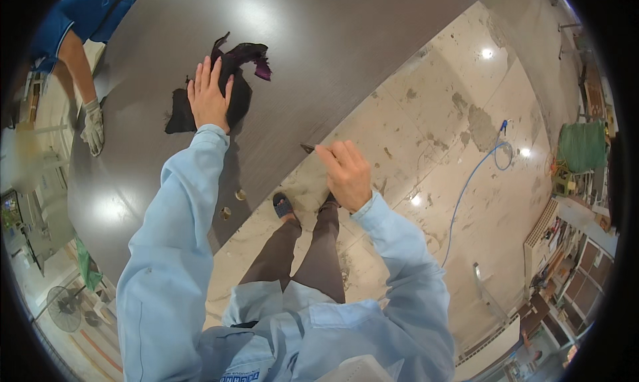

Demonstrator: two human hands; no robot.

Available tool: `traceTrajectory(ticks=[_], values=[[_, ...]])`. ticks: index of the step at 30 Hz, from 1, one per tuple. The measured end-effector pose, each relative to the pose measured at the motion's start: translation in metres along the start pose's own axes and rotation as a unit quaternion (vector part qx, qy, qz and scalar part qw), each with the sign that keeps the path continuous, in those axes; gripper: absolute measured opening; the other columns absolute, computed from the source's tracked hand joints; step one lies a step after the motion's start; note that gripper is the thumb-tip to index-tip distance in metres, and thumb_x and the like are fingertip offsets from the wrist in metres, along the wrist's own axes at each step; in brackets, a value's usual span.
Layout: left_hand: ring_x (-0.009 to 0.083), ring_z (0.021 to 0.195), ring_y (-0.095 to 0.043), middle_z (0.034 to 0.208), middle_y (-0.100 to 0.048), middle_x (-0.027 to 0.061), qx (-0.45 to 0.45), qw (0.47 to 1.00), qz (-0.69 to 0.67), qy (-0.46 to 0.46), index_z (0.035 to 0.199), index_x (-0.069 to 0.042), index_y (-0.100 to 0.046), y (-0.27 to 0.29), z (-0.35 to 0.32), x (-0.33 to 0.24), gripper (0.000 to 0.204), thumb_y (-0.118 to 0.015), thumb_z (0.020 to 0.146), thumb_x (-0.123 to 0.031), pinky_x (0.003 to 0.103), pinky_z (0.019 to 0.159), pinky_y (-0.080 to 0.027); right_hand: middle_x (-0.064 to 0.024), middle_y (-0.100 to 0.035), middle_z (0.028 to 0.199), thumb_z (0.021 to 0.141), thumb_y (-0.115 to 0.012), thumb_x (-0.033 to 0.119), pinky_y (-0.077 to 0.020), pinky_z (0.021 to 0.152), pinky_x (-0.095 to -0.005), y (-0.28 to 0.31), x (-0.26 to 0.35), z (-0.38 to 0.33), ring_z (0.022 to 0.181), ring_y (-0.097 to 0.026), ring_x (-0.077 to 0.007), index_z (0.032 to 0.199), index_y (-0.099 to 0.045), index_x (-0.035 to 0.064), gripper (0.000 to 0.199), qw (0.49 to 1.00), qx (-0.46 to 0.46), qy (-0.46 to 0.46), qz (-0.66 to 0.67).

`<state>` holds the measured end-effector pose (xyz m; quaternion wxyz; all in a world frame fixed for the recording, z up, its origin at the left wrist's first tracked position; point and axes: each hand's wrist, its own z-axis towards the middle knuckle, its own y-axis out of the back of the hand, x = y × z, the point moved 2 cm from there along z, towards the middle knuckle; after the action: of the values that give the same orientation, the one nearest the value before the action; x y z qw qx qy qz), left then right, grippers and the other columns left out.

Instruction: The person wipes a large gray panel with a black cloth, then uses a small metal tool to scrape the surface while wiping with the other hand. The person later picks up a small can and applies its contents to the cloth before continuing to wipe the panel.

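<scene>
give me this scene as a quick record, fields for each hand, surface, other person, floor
left hand: fingers spread, laid on a crumpled black cloth
right hand: closed on a small dark tool at the panel's edge; whether the tool touches the panel is unclear
surface: large dark panel with a wood-grain look
other person: gloved hand at the panel's left side
floor: pale, stained tiles; thin blue hose or cable to the right
</scene>
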<state>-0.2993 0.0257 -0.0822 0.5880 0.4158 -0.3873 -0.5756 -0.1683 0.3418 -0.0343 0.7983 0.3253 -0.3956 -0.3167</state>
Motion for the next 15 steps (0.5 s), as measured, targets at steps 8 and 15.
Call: traceTrajectory(ticks=[8, 15], values=[[0.0214, 0.151, -0.036, 0.163, -0.040, -0.0003, -0.016, 1.000, -0.012, 0.000, 0.155, -0.027, -0.045, 0.004, 0.000, -0.002, 0.053, -0.049, 0.106, -0.049, 0.045, 0.122, -0.028, -0.0104, -0.065, 0.095, 0.085, -0.065, 0.004, -0.0535, 0.073, -0.0439, 0.019, -0.102, 0.067, 0.090, -0.064, -0.0329, 0.109, -0.071, 0.0077, 0.025, 0.985, -0.070, -0.053, -0.151], [0.0227, 0.150, -0.036, 0.163, -0.041, 0.0021, -0.003, 1.000, 0.008, 0.007, 0.154, -0.026, -0.047, 0.010, 0.002, -0.002, 0.053, -0.049, 0.106, -0.048, 0.046, 0.122, -0.028, -0.0124, -0.066, 0.094, 0.078, -0.064, -0.001, -0.0552, 0.074, -0.0423, -0.019, 0.042, -0.015, 0.089, -0.065, -0.0327, 0.107, -0.072, 0.0051, 0.030, 0.998, 0.025, 0.000, 0.056]])
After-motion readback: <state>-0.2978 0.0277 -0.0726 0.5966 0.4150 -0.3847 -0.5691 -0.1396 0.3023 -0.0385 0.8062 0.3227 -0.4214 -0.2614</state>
